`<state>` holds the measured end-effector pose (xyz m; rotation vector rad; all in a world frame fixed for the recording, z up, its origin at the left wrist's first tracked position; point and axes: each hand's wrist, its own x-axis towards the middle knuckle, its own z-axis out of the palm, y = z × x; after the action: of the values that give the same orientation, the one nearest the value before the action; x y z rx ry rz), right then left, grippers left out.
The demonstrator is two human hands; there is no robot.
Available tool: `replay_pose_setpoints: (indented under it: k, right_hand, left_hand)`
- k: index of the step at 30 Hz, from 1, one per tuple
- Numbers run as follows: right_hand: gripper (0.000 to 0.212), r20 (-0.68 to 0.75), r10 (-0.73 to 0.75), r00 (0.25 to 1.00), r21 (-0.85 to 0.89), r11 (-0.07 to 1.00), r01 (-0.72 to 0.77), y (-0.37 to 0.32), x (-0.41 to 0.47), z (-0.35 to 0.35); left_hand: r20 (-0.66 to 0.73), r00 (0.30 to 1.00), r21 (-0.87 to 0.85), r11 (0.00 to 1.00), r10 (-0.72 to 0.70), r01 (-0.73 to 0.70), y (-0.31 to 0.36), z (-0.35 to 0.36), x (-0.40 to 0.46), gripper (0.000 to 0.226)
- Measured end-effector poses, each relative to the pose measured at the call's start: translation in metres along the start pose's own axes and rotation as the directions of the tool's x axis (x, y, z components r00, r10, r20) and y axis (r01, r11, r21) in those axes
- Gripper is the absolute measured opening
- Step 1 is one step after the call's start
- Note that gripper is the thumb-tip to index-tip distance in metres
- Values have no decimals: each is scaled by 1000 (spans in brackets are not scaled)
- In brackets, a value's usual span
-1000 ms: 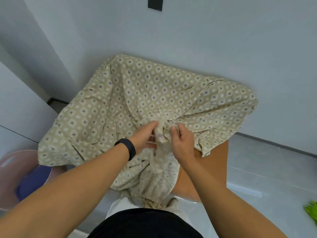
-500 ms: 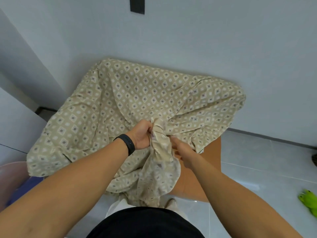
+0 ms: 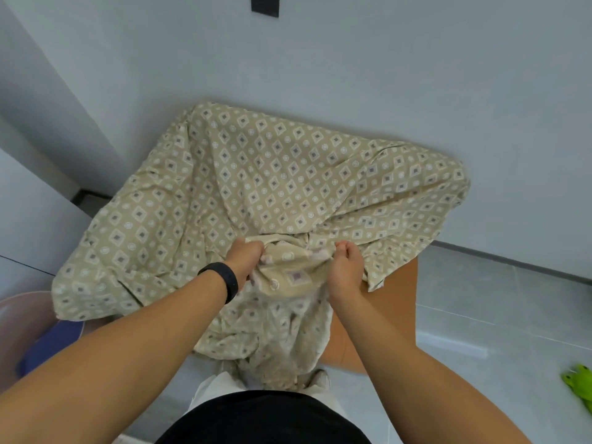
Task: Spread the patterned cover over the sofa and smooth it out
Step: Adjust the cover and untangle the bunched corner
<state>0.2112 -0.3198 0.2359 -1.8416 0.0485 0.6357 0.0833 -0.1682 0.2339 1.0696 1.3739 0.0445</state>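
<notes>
A beige cover (image 3: 272,174) with a diamond and circle pattern lies draped over an orange sofa (image 3: 394,302) against the wall. Only the sofa's right front part shows bare. The cloth is bunched at the front middle and hangs down to my feet. My left hand (image 3: 246,261), with a black band on the wrist, grips the bunched cloth from the left. My right hand (image 3: 347,269) grips the same bunch from the right, a short span of fabric stretched between the two.
A grey wall stands behind the sofa, with a black plate (image 3: 265,6) high on it. A pink basin (image 3: 22,322) with something blue in it sits at the lower left. A green toy (image 3: 578,384) lies on the grey tiled floor at the right.
My hands have drawn apart, stretching the bunched fabric sideways between them. The right hand has risen from below the bunch to grip it at the same height as the left.
</notes>
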Motion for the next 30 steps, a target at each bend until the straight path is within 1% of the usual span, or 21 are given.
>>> replay_pose_setpoints:
  k: [1, 2, 3, 5, 6, 8, 9, 11, 12, 13, 14, 15, 16, 17, 18, 20, 22, 23, 26, 28, 30]
  right_hand:
    - [20, 11, -123, 992, -11, 992, 123, -5, -9, -4]
    - [18, 60, -206, 977, 7, 978, 206, -10, -20, -7]
    - [17, 108, -261, 959, 25, 965, 260, -10, -28, -9]
    - [16, 176, -291, 940, 61, 957, 285, -7, -36, -12]
    - [16, 200, -274, 941, 71, 962, 265, -4, -39, -14]
    - [17, 233, -252, 939, 92, 967, 237, -3, -41, -19]
    - [18, 227, -236, 945, 102, 971, 218, -4, -43, -23]
    - [17, 188, -192, 963, 118, 978, 172, -6, -42, -31]
    - [17, 173, -179, 968, 123, 979, 159, -6, -40, -34]
    - [18, 170, -174, 970, 131, 980, 153, -6, -40, -38]
    - [19, 190, -170, 967, 134, 980, 146, -4, -38, -40]
    - [20, 216, -161, 963, 130, 982, 135, -1, -38, -42]
    - [20, 247, -150, 957, 119, 985, 124, 1, -37, -44]
    - [19, 268, -132, 954, 107, 989, 107, 2, -38, -45]
    - [18, 289, -114, 951, 94, 991, 90, 3, -37, -47]
    - [14, 304, -79, 949, 47, 997, 68, 5, -31, -49]
    - [15, 285, -19, 958, -67, 997, 40, 10, -19, -49]
    - [18, 310, 27, 950, -127, 992, 13, 11, -14, -49]
    - [34, 503, 205, 840, -269, 960, -73, 10, -3, -42]
    - [42, 569, 305, 764, -331, 935, -126, 12, 3, -37]
    - [43, 618, 355, 702, -345, 924, -164, 18, 11, -30]
  left_hand:
    - [-49, 998, 72, 997, 41, -37, 0, 3, -1, 50]
    - [-79, 991, 150, 984, 105, -92, 0, 8, -2, 57]
    - [-61, 983, 206, 966, 171, -155, 4, 17, -5, 59]
    - [77, 961, 331, 902, 267, -277, 15, 35, -11, 43]
    - [162, 945, 462, 824, 285, -328, 19, 43, -14, 33]
    - [339, 894, 681, 579, 292, -447, 28, 53, -23, 32]
    - [462, 841, 684, 492, 280, -540, 29, 56, -27, 31]
    - [693, 687, 539, 477, 217, -694, 28, 59, -34, 37]
    - [756, 625, 490, 465, 194, -737, 25, 59, -38, 34]
    - [788, 589, 479, 421, 179, -770, 21, 60, -39, 27]
    - [793, 582, 497, 359, 182, -790, 17, 61, -39, 19]
    - [771, 597, 535, 284, 222, -796, 14, 63, -38, 12]
    - [736, 612, 574, 214, 290, -791, 12, 64, -39, 19]
    - [695, 619, 604, 169, 365, -779, 11, 65, -40, 27]
    - [659, 617, 610, 174, 430, -773, 10, 64, -41, 31]
    - [604, 603, 564, 255, 522, -786, 7, 57, -40, 31]
    - [601, 587, 491, 328, 543, -807, 7, 50, -45, 31]
    - [625, 560, 454, 330, 544, -828, 8, 47, -49, 30]
    - [667, 492, 363, 332, 560, -870, 16, 39, -60, 23]
    - [656, 488, 341, 350, 576, -872, 20, 33, -63, 21]
    - [641, 501, 313, 399, 581, -862, 22, 25, -66, 20]
